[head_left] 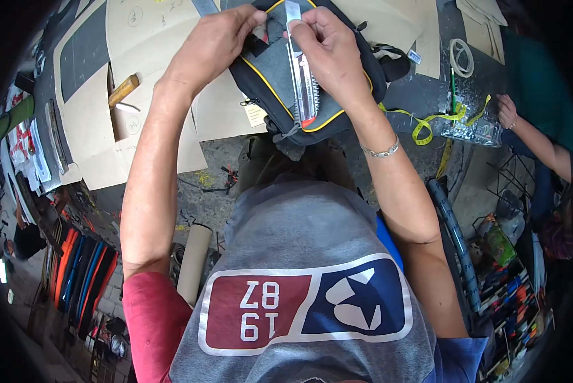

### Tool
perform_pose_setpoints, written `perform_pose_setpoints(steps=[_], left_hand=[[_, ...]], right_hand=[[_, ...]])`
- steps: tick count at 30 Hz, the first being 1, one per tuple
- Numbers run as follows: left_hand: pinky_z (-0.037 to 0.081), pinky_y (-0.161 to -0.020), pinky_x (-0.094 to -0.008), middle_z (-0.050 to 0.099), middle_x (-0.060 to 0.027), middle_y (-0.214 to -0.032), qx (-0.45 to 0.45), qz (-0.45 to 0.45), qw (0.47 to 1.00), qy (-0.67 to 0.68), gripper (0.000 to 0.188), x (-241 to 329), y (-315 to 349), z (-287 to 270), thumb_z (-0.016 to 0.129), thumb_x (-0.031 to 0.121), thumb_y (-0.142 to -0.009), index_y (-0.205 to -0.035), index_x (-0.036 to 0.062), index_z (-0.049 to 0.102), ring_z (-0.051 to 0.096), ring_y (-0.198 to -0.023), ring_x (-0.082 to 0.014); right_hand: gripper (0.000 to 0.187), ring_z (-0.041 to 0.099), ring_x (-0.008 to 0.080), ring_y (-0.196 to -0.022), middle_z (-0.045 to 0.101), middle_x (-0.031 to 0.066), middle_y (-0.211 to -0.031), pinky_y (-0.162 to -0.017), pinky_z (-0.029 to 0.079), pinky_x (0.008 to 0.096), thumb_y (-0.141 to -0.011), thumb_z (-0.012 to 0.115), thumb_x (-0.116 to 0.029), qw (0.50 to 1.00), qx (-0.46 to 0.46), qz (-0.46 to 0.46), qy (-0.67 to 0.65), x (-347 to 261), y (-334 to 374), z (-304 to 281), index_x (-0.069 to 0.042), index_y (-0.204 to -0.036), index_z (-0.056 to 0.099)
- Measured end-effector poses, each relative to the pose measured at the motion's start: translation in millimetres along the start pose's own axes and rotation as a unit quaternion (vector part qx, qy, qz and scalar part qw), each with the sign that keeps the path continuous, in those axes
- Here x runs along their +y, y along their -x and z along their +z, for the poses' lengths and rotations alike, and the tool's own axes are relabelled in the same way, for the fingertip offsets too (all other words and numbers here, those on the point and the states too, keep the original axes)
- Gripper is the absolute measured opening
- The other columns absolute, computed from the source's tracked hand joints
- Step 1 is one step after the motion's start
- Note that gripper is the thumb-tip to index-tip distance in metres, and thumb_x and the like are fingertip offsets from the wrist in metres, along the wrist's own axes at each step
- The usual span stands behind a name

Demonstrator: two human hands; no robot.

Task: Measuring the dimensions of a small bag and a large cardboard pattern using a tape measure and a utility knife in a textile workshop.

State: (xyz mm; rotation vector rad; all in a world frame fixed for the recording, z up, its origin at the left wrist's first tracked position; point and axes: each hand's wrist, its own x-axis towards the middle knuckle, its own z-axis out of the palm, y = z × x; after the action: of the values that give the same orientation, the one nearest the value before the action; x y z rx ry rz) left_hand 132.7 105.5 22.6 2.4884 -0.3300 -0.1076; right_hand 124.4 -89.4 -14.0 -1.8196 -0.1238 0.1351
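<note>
A black and grey bag (275, 73) with yellow piping lies on the table in front of me. My right hand (330, 54) is closed round a snap-off utility knife (304, 86), its blade pointing away from me and its red end toward me, over the bag's grey panel. At the bag's upper left edge, my left hand (222, 38) has thumb and fingers pinched together. What those fingertips hold, if anything, is too small to make out. A short black strip (255, 46) shows just beneath them. Part of a metal strip (205, 7) lies beyond my left wrist.
Card patterns (165, 127) cover the table's left side, with a wooden tool handle (123, 90) among them. To the right are a yellow measuring tape (422, 131), a white cord coil (461, 57) and a green pencil (453, 92). Another person's hand (507, 112) rests near the table's right edge.
</note>
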Motion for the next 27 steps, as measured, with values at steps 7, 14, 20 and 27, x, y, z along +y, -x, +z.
perform_pose_setpoints(steps=[7, 14, 20, 27], left_hand=[[0.055, -0.070, -0.0421, 0.068, -0.0229, -0.075, 0.089, -0.114, 0.975, 0.170, 0.052, 20.2, -6.0, -8.8, 0.045, 0.041, -0.102, -0.089, -0.0030, 0.069, 0.068, -0.075, -0.0387], [0.050, -0.074, -0.0492, 0.066, -0.0196, -0.081, -0.034, -0.084, 0.989, -0.119, 0.025, -0.1, -9.0, 31.0, 0.053, 0.028, -0.101, -0.100, 0.0057, 0.064, 0.064, -0.082, -0.0419], [0.049, -0.071, -0.0491, 0.065, -0.0198, -0.077, 0.028, -0.100, 0.994, 0.020, 0.029, -7.0, 20.4, 33.5, 0.050, 0.031, -0.103, -0.097, 0.0053, 0.062, 0.064, -0.079, -0.0412], [0.047, -0.067, -0.0471, 0.061, -0.0185, -0.073, 0.045, -0.109, 0.990, 0.083, 0.037, -8.0, 29.6, 37.1, 0.048, 0.039, -0.105, -0.096, 0.0050, 0.059, 0.062, -0.073, -0.0402]], right_hand=[[0.018, 0.068, 0.0176, -0.088, 0.071, 0.0147, -0.093, -0.087, 0.053, 0.0284, -0.098, 0.058, -0.020, 0.924, -0.056, 0.135, -0.354, 6.1, -5.6, -28.3, -0.003, -0.096, 0.062], [0.017, 0.066, 0.0105, -0.083, 0.071, 0.0077, -0.089, -0.078, 0.050, 0.0237, -0.097, 0.060, -0.018, 0.974, -0.039, 0.082, -0.207, -1.3, -1.4, -16.2, -0.002, -0.092, 0.064], [0.019, 0.043, 0.0065, -0.056, 0.050, -0.0007, -0.060, -0.055, 0.039, 0.0255, -0.089, 0.065, -0.019, 0.989, -0.127, -0.035, 0.073, -12.7, -19.7, -9.1, -0.003, -0.083, 0.058], [0.019, 0.045, 0.0109, -0.052, 0.049, 0.0033, -0.057, -0.054, 0.042, 0.0290, -0.084, 0.067, -0.021, 0.980, -0.112, -0.022, 0.161, -1.4, -13.6, 0.1, -0.004, -0.079, 0.059]])
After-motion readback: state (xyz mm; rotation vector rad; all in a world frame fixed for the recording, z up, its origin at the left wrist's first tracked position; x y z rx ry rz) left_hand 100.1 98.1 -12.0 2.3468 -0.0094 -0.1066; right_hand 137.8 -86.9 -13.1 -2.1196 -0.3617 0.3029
